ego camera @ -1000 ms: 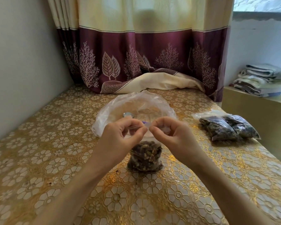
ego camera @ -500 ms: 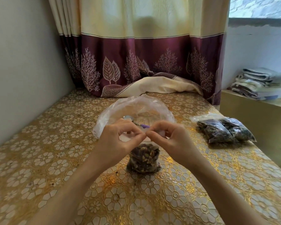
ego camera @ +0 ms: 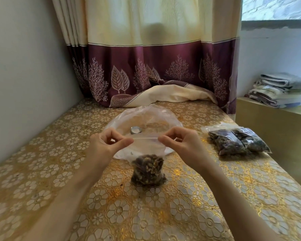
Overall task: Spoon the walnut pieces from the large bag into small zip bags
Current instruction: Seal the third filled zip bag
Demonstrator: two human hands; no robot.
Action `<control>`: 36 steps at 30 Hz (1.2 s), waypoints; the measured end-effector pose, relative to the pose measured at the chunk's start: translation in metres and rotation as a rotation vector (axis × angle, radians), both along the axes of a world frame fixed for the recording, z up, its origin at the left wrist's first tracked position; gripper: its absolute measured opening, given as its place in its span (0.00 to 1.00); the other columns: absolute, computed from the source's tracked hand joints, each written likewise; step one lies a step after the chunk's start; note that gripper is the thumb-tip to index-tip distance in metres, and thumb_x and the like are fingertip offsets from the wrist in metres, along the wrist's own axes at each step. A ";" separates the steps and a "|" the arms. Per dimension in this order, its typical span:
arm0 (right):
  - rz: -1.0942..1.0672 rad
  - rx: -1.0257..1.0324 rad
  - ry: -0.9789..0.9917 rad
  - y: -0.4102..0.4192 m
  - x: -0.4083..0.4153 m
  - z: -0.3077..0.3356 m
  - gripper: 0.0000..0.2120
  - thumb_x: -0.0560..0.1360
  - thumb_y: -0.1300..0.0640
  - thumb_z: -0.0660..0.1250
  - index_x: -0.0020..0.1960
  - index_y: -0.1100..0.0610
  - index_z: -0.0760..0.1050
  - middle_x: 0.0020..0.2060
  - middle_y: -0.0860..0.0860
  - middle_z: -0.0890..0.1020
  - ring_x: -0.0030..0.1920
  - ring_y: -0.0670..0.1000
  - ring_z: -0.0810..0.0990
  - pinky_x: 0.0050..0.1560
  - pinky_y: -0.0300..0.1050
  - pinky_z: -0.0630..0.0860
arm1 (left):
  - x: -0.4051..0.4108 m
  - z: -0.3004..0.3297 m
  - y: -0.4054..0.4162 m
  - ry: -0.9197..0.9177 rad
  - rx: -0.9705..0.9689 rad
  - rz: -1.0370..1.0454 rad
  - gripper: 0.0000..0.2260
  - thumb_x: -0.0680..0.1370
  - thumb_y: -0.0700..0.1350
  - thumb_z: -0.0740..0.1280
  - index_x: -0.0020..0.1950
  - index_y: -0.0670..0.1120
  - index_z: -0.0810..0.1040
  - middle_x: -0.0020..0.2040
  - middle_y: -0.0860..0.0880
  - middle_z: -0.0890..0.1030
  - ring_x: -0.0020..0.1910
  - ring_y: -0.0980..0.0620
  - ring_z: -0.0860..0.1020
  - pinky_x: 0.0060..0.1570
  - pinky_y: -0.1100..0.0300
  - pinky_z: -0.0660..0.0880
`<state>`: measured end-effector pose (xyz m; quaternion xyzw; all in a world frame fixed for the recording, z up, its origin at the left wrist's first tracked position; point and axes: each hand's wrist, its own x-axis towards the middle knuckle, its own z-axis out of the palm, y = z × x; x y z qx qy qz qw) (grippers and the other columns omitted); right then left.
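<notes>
A small zip bag [ego camera: 148, 171] holding dark walnut pieces stands upright on the gold floral table [ego camera: 111, 214]. My left hand [ego camera: 106, 146] pinches the left end of its zip strip and my right hand [ego camera: 182, 145] pinches the right end, with the strip stretched between them. Behind it lies the large clear bag [ego camera: 142, 119], open, with a metal spoon [ego camera: 135, 130] resting inside. Two filled small zip bags [ego camera: 236, 143] lie flat at the right.
A cream and purple curtain [ego camera: 155, 66] hangs at the back, its hem bunched on the table. The wall runs along the left. To the right of the table stands a lower ledge [ego camera: 271, 122] with folded cloths [ego camera: 281, 89] on top.
My hands were together at the middle of the zip strip; they have slid apart to its two ends. The small bag stays standing on the table.
</notes>
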<state>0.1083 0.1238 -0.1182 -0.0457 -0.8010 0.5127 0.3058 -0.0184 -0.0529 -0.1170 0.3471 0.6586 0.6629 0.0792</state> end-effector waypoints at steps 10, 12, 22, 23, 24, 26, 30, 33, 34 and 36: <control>-0.505 0.441 -0.194 0.045 0.017 -0.010 0.13 0.76 0.53 0.66 0.57 0.59 0.78 0.51 0.53 0.81 0.52 0.50 0.76 0.54 0.42 0.69 | 0.013 -0.032 0.021 -0.066 -0.434 -0.148 0.50 0.53 0.63 0.75 0.70 0.58 0.56 0.63 0.51 0.73 0.52 0.60 0.75 0.48 0.67 0.69; -0.689 0.530 -0.334 0.069 0.030 -0.017 0.18 0.77 0.52 0.65 0.63 0.61 0.74 0.57 0.57 0.78 0.59 0.56 0.72 0.59 0.47 0.66 | 0.014 -0.036 0.025 0.010 -0.540 -0.150 0.55 0.55 0.62 0.74 0.73 0.62 0.44 0.66 0.52 0.70 0.55 0.59 0.70 0.55 0.64 0.62; -0.977 0.738 -0.761 0.114 0.020 -0.049 0.24 0.76 0.47 0.62 0.67 0.57 0.66 0.65 0.59 0.69 0.62 0.63 0.68 0.61 0.57 0.65 | 0.018 -0.050 0.030 0.115 -0.446 -0.025 0.48 0.59 0.66 0.69 0.74 0.59 0.52 0.58 0.59 0.68 0.57 0.62 0.67 0.57 0.66 0.64; -0.991 0.745 -0.742 0.114 0.019 -0.051 0.22 0.76 0.49 0.62 0.67 0.58 0.66 0.65 0.59 0.70 0.61 0.63 0.68 0.60 0.57 0.65 | 0.018 -0.051 0.029 0.123 -0.453 -0.018 0.45 0.59 0.66 0.68 0.74 0.59 0.55 0.59 0.62 0.67 0.56 0.65 0.68 0.54 0.72 0.64; -0.992 0.752 -0.732 0.116 0.020 -0.054 0.21 0.75 0.51 0.63 0.66 0.58 0.67 0.64 0.59 0.71 0.60 0.64 0.69 0.58 0.57 0.65 | 0.018 -0.053 0.028 0.137 -0.462 -0.021 0.42 0.60 0.67 0.68 0.72 0.61 0.58 0.58 0.66 0.67 0.53 0.69 0.69 0.49 0.77 0.65; -1.001 0.758 -0.692 0.122 0.023 -0.058 0.21 0.73 0.54 0.64 0.64 0.59 0.69 0.62 0.60 0.71 0.58 0.64 0.69 0.55 0.57 0.66 | 0.019 -0.054 0.028 0.179 -0.464 -0.038 0.34 0.62 0.67 0.66 0.67 0.66 0.62 0.54 0.75 0.68 0.52 0.77 0.68 0.44 0.81 0.66; -0.991 0.661 -0.625 0.126 0.023 -0.058 0.22 0.69 0.55 0.68 0.61 0.58 0.72 0.61 0.61 0.71 0.57 0.64 0.69 0.52 0.59 0.66 | 0.023 -0.052 0.032 0.154 -0.487 -0.033 0.25 0.67 0.64 0.70 0.61 0.67 0.67 0.55 0.78 0.69 0.55 0.77 0.68 0.47 0.82 0.64; -0.924 0.566 -0.635 0.124 0.023 -0.053 0.22 0.70 0.53 0.70 0.61 0.57 0.72 0.61 0.62 0.70 0.58 0.64 0.67 0.52 0.62 0.67 | 0.026 -0.046 0.036 0.061 -0.511 0.016 0.24 0.67 0.60 0.72 0.60 0.67 0.68 0.54 0.74 0.73 0.54 0.74 0.71 0.45 0.81 0.66; -0.895 0.532 -0.648 0.124 0.024 -0.050 0.22 0.70 0.53 0.70 0.61 0.56 0.71 0.61 0.62 0.69 0.59 0.64 0.67 0.52 0.63 0.67 | 0.028 -0.044 0.038 0.012 -0.525 0.036 0.25 0.66 0.61 0.72 0.60 0.68 0.68 0.53 0.70 0.75 0.53 0.72 0.72 0.46 0.78 0.68; -0.846 0.475 -0.708 0.124 0.027 -0.043 0.23 0.70 0.54 0.70 0.63 0.57 0.70 0.62 0.63 0.68 0.60 0.65 0.67 0.54 0.63 0.67 | 0.029 -0.040 0.040 -0.147 -0.549 0.066 0.29 0.64 0.62 0.73 0.61 0.70 0.64 0.55 0.65 0.74 0.54 0.69 0.73 0.50 0.72 0.68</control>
